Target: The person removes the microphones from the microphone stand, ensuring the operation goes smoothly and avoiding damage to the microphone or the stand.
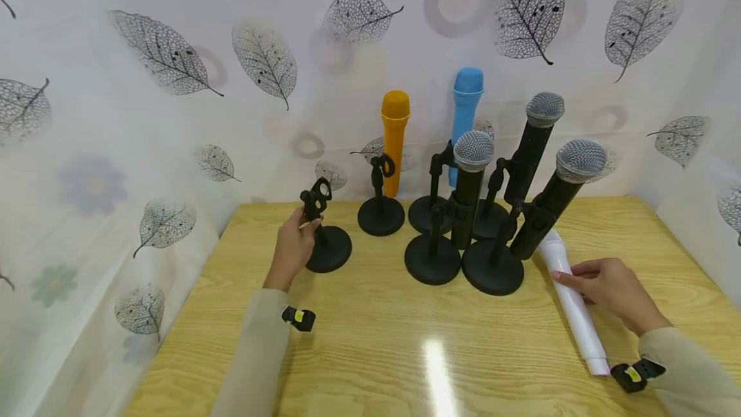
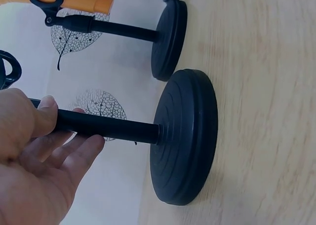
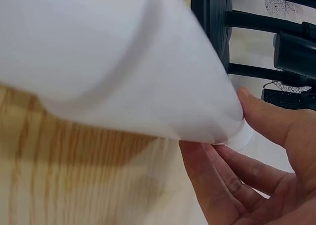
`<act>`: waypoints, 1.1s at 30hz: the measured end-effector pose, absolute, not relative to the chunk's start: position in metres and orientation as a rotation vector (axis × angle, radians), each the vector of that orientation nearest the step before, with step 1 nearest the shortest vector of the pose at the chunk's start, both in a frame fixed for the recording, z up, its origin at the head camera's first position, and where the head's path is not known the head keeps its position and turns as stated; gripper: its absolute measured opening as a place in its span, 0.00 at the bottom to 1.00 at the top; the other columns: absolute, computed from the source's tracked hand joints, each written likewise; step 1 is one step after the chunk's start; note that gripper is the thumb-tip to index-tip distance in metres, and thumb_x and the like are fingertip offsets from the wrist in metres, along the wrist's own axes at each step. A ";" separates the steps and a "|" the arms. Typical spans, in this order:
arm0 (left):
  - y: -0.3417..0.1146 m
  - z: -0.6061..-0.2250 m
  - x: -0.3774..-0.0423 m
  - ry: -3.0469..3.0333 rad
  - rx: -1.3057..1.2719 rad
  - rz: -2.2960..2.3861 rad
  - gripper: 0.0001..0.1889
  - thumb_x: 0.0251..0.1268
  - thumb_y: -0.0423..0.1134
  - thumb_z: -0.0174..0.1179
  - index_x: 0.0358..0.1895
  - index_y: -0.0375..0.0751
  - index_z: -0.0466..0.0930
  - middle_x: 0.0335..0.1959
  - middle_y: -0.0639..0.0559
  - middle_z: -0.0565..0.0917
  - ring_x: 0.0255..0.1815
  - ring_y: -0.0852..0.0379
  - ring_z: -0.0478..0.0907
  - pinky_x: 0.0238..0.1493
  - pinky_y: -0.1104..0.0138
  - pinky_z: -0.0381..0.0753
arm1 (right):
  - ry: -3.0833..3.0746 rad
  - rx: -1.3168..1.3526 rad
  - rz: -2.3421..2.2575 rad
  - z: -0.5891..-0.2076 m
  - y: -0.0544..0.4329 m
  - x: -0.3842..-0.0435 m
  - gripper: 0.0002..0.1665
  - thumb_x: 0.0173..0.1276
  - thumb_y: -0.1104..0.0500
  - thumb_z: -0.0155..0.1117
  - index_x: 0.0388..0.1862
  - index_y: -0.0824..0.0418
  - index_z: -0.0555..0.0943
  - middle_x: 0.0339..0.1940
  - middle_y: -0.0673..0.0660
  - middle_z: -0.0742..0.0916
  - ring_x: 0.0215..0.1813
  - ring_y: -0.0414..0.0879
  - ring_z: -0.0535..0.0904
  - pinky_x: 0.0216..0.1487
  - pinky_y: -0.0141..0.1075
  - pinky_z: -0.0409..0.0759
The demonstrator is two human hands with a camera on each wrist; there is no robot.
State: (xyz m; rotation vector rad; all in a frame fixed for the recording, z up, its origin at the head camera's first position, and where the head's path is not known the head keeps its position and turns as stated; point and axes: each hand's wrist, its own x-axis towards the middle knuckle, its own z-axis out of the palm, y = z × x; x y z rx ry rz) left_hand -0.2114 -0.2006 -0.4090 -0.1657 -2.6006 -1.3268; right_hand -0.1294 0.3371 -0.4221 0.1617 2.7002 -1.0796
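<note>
Left of the orange microphone [image 1: 395, 153] and nearer the person, the left hand [image 1: 292, 250] has its grip round a bare black stand [image 1: 331, 253], probably to keep it upright. Well to the right of the orange microphone, the right hand [image 1: 615, 291] has its grip on a white microphone [image 1: 577, 319], pinched along the body, perhaps for control. The desk's [image 1: 359, 340] back edge runs close to the orange microphone; wide bare wood for moving lies in front of it

Held stand [image 2: 170, 131] matt; white microphone [image 1: 574, 307] smooth, perhaps plastic.
</note>
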 end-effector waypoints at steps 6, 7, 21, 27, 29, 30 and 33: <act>-0.204 -0.408 -0.217 -2.632 -0.154 -1.318 0.18 0.81 0.34 0.50 0.67 0.32 0.71 0.59 0.34 0.81 0.63 0.38 0.77 0.59 0.46 0.78 | 2.681 0.171 -1.045 -0.421 0.334 -0.131 0.48 0.70 0.37 0.66 0.59 0.83 0.74 0.47 0.72 0.85 0.35 0.47 0.83 0.33 0.38 0.82; -0.205 -0.408 -0.218 -2.637 -0.151 -1.313 0.18 0.81 0.35 0.50 0.67 0.33 0.71 0.59 0.35 0.82 0.64 0.38 0.77 0.59 0.46 0.78 | 2.685 0.169 -1.037 -0.421 0.334 -0.132 0.47 0.71 0.37 0.65 0.59 0.83 0.75 0.47 0.71 0.85 0.35 0.47 0.83 0.32 0.38 0.82; -0.205 -0.404 -0.223 -2.647 -0.107 -1.346 0.18 0.81 0.35 0.50 0.68 0.32 0.69 0.60 0.35 0.81 0.67 0.40 0.75 0.61 0.47 0.77 | 2.710 0.160 -0.975 -0.424 0.333 -0.133 0.46 0.72 0.37 0.63 0.57 0.83 0.75 0.44 0.70 0.86 0.35 0.48 0.82 0.33 0.39 0.80; -0.206 -0.404 -0.223 -2.641 -0.093 -1.359 0.18 0.82 0.35 0.50 0.68 0.33 0.70 0.60 0.35 0.81 0.66 0.40 0.75 0.61 0.47 0.76 | 2.728 0.146 -0.958 -0.425 0.333 -0.134 0.46 0.72 0.37 0.64 0.56 0.83 0.76 0.43 0.69 0.86 0.35 0.48 0.82 0.33 0.39 0.80; -0.206 -0.404 -0.223 -2.639 -0.081 -1.344 0.18 0.82 0.36 0.51 0.67 0.32 0.71 0.60 0.35 0.80 0.65 0.39 0.76 0.61 0.46 0.77 | 2.729 0.146 -0.953 -0.425 0.333 -0.134 0.46 0.72 0.36 0.64 0.56 0.83 0.76 0.42 0.68 0.87 0.34 0.48 0.82 0.32 0.39 0.80; -0.205 -0.404 -0.223 -2.640 -0.069 -1.330 0.18 0.81 0.37 0.51 0.66 0.32 0.72 0.59 0.34 0.81 0.65 0.39 0.77 0.60 0.46 0.77 | 2.731 0.146 -0.949 -0.425 0.333 -0.134 0.47 0.71 0.36 0.64 0.56 0.83 0.76 0.42 0.68 0.87 0.34 0.48 0.82 0.32 0.38 0.80; -0.204 -0.405 -0.219 -2.660 0.012 -1.308 0.19 0.80 0.41 0.54 0.65 0.33 0.76 0.58 0.34 0.82 0.61 0.38 0.79 0.58 0.46 0.78 | 2.726 0.146 -0.958 -0.426 0.334 -0.134 0.48 0.71 0.35 0.64 0.57 0.83 0.75 0.42 0.67 0.87 0.34 0.47 0.82 0.33 0.38 0.80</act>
